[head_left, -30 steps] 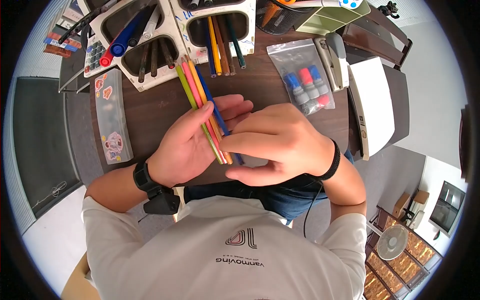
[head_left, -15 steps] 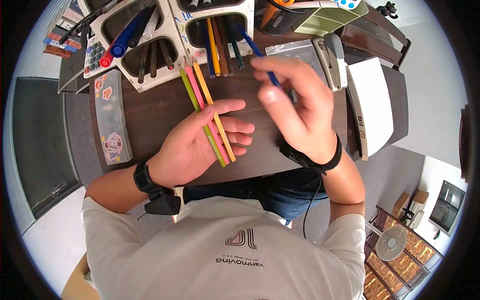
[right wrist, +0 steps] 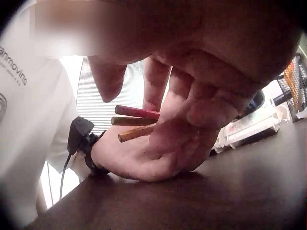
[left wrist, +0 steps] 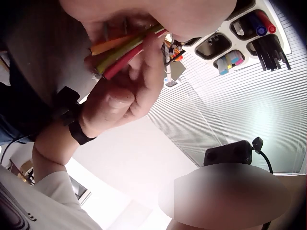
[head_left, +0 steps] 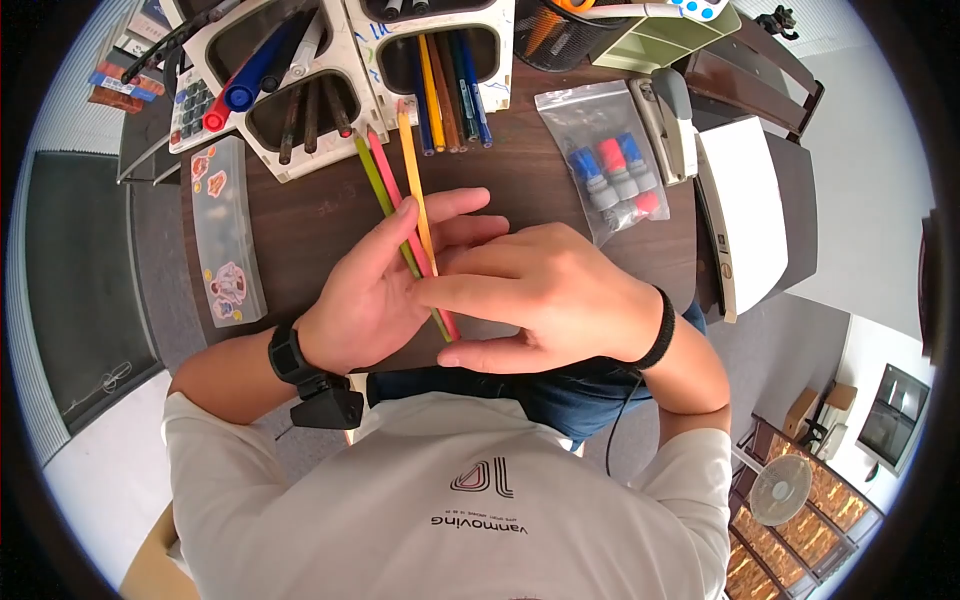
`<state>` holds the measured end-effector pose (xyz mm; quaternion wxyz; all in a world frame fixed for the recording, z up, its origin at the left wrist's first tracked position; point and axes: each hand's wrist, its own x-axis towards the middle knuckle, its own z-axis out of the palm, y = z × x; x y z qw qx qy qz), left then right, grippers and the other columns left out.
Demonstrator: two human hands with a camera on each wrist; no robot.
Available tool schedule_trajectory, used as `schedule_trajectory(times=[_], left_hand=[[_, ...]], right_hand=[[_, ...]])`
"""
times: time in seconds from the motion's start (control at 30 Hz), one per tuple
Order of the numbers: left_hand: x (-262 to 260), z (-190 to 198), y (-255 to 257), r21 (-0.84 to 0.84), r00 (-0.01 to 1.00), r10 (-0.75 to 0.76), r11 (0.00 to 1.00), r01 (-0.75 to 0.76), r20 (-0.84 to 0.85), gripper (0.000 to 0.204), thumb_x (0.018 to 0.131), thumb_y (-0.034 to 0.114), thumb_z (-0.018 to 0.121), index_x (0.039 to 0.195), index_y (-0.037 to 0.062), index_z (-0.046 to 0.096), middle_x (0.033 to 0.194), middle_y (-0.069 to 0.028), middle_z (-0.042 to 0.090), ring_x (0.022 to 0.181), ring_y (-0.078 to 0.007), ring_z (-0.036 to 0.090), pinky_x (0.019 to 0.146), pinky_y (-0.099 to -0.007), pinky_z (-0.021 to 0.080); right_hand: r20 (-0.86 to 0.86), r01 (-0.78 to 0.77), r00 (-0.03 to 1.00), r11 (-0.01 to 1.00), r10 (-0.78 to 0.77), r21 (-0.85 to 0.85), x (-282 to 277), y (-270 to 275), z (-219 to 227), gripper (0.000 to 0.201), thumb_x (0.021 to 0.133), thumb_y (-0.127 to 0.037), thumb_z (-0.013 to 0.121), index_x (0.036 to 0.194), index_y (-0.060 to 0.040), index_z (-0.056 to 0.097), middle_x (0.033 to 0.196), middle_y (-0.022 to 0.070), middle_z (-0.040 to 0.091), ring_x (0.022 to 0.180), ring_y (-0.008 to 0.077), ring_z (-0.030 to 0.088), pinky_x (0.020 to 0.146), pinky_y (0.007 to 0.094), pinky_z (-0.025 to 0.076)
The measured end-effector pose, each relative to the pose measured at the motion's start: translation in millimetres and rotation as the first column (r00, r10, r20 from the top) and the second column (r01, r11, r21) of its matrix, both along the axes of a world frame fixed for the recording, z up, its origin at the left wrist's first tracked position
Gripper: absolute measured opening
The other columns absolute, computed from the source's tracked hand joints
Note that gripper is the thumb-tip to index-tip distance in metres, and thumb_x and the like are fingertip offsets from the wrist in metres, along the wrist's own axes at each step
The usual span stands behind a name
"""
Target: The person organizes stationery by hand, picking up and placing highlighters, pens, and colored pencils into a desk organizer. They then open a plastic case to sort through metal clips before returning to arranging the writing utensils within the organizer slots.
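Observation:
Across the palm of my left hand [head_left: 365, 285] lie a green pencil [head_left: 373, 183], a pink pencil [head_left: 384, 165] and a yellow-orange pencil [head_left: 411, 165], held under the thumb. The yellow-orange one angles away from the other two. My right hand [head_left: 575, 300] reaches over their lower ends, its fingers extended and touching the bundle. Its thumb stays apart from the pencils in the right wrist view, where three blunt ends show. A blue pencil [head_left: 478, 112] leans in a compartment of the white organizer [head_left: 506, 60], beside other coloured pencils.
A clear bag of small red and blue capped bottles [head_left: 605, 165] lies right, next to a stapler [head_left: 665, 125]. A translucent sticker-covered case [head_left: 225, 235] lies left. Behind stand a black mesh cup [head_left: 545, 45] and a green holder [head_left: 650, 40].
My right hand carried the blue pencil from the bundle to the organizer, left it there, and came back to the left hand. The yellow-orange pencil has shifted and tilted away from the other two.

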<state>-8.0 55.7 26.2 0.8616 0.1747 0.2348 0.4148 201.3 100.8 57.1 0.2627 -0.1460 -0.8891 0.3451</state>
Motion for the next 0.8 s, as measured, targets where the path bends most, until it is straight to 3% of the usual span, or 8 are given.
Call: schedule_trajectory(times=[0.13, 0.2, 0.3, 0.43, 0.53, 0.7, 0.77, 0.8], left_hand=[[2, 1, 0, 0.027, 1.0, 0.023, 0.999, -0.023, -0.004, 0.058, 0.114, 0.043, 0.023, 0.155, 0.0065, 0.042, 0.148, -0.0175, 0.056, 0.135, -0.0289, 0.055, 0.116, -0.0478, 0.041], [1, 3, -1, 0.01, 0.999, 0.004, 1.0, -0.005, 0.052, 0.058, 0.115, 0.043, 0.023, 0.155, 0.0056, 0.041, 0.15, -0.0178, 0.053, 0.134, -0.0294, 0.055, 0.115, -0.0478, 0.042], [2, 0, -1, 0.04, 0.986, -0.049, 0.998, 0.043, 0.158, 0.058, 0.115, 0.044, 0.023, 0.155, 0.0059, 0.04, 0.147, -0.0181, 0.055, 0.132, -0.0307, 0.057, 0.112, -0.0487, 0.044], [-1, -3, -2, 0.019, 0.98, -0.057, 0.998, 0.054, 0.189, 0.059, 0.114, 0.046, 0.023, 0.154, 0.0067, 0.04, 0.143, -0.0187, 0.058, 0.129, -0.0313, 0.059, 0.11, -0.0492, 0.047], [-4, -5, -2, 0.023, 0.982, -0.038, 0.999, 0.034, 0.183, 0.059, 0.114, 0.048, 0.025, 0.153, 0.007, 0.041, 0.14, -0.0189, 0.061, 0.126, -0.0314, 0.062, 0.108, -0.0491, 0.049], [-3, -2, -3, -0.038, 0.994, -0.081, 0.996, 0.084, 0.074, 0.063, 0.113, 0.053, 0.023, 0.155, 0.0096, 0.039, 0.139, -0.0174, 0.062, 0.124, -0.0302, 0.064, 0.105, -0.0484, 0.052], [-3, -1, -3, -0.03, 0.994, -0.088, 0.995, 0.09, 0.059, 0.061, 0.113, 0.051, 0.024, 0.155, 0.0099, 0.039, 0.138, -0.0177, 0.062, 0.124, -0.03, 0.064, 0.105, -0.048, 0.052], [-2, 0, -3, -0.022, 0.994, -0.097, 0.995, 0.098, 0.045, 0.059, 0.113, 0.05, 0.025, 0.155, 0.0102, 0.039, 0.138, -0.018, 0.062, 0.124, -0.0299, 0.064, 0.106, -0.0476, 0.052]], right_hand=[[-0.037, 0.02, 0.999, 0.999, -0.021, -0.051, 3, 3, 0, 0.043, 0.078, -0.027, 0.087, 0.114, -0.0091, 0.073, 0.082, 0.0032, 0.068, 0.065, 0.0275, 0.066, 0.057, 0.0358, 0.052], [-0.149, 0.053, 0.988, 0.997, -0.045, 0.051, 3, 6, 5, 0.037, 0.077, -0.027, 0.088, 0.105, -0.007, 0.075, 0.081, 0.0038, 0.068, 0.064, 0.024, 0.065, 0.055, 0.0338, 0.05], [-0.246, 0.08, 0.967, 0.997, -0.072, 0.021, 9, 10, 5, 0.032, 0.078, -0.027, 0.088, 0.098, -0.0051, 0.076, 0.079, 0.0035, 0.067, 0.062, 0.0201, 0.064, 0.053, 0.0315, 0.048], [-0.333, 0.095, 0.94, 0.994, -0.072, 0.051, 16, 13, 7, 0.03, 0.08, -0.029, 0.085, 0.097, -0.0072, 0.074, 0.073, 0.0008, 0.062, 0.058, 0.021, 0.06, 0.048, 0.0326, 0.044], [-0.484, 0.133, 0.873, 0.985, -0.064, 0.11, 24, 14, 20, 0.031, 0.085, -0.03, 0.081, 0.097, -0.0023, 0.075, 0.076, 0.0042, 0.066, 0.058, 0.0197, 0.062, 0.049, 0.0312, 0.045], [-0.459, 0.341, 0.867, 0.902, -0.193, 0.266, 33, 18, 26, 0.026, 0.087, -0.022, 0.079, 0.099, 0.0004, 0.074, 0.086, 0.0068, 0.071, 0.065, 0.0203, 0.065, 0.055, 0.0326, 0.051], [-0.318, 0.491, 0.862, 0.807, -0.395, 0.328, 26, 24, 22, 0.023, 0.086, -0.014, 0.08, 0.103, 0.0011, 0.074, 0.089, 0.0086, 0.072, 0.069, 0.021, 0.067, 0.059, 0.0323, 0.054], [-0.24, 0.534, 0.841, 0.816, -0.485, 0.221, 19, 23, 23, 0.027, 0.084, -0.01, 0.08, 0.109, 0.0011, 0.074, 0.092, 0.0105, 0.073, 0.071, 0.0215, 0.068, 0.064, 0.0302, 0.056]])
